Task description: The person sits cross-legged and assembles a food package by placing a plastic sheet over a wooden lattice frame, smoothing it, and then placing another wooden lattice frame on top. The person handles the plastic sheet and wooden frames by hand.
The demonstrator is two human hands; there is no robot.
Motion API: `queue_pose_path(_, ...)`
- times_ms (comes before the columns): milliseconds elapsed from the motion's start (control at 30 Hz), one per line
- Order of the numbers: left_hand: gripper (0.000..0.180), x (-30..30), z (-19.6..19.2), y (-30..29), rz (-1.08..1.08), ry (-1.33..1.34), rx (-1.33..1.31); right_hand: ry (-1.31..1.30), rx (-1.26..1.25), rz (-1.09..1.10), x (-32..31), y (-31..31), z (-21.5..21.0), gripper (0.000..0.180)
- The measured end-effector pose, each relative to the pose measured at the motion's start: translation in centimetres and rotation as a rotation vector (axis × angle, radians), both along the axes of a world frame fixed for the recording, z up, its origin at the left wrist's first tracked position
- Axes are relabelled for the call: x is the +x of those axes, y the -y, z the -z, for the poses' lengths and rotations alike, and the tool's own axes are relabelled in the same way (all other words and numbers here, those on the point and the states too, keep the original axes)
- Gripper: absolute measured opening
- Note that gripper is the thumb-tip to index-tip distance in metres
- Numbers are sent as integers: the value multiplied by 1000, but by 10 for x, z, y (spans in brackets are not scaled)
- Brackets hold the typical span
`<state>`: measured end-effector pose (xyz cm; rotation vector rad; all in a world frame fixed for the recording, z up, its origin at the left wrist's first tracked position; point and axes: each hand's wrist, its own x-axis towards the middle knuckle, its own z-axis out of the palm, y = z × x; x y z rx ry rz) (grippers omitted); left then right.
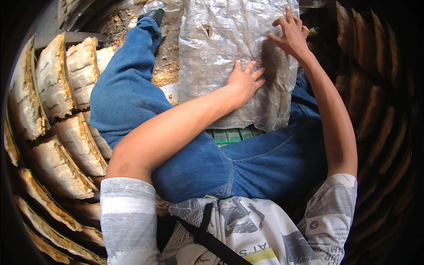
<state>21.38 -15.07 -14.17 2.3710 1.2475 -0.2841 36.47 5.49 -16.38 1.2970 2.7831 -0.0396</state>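
Note:
A crinkled, clear plastic sheet [221, 57] covers a long flat board or slab between my legs; what lies beneath it is hard to make out. Near its middle, my left hand [244, 84] rests on the plastic with fingers spread. Further away, at the sheet's right edge, my right hand [290, 34] reaches over the plastic, fingers apart and slightly bent, with nothing visible in them. A small torn hole [207, 31] shows brown in the upper left of the sheet.
Stacked rough, pale slabs with brown edges [70, 150] curve along my left, and more slabs [371, 101] stand in shadow on the right. Below the sheet's near end is a green slatted surface [234, 134]. Crumbly debris [165, 73] lies on the ground by my left leg.

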Motion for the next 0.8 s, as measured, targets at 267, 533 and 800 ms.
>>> queue_pose_path(267,54,2,-2,-2,-10,5,-8,-39,-83,-179,-21,18,-14,21)
queue_pose_path(533,53,0,1,0,-19,14,1,3,-244,90,-45,18,-35,81)
queue_pose_path(800,56,-3,1,-6,10,41,-9,23,-161,-132,6,25,-23,15)
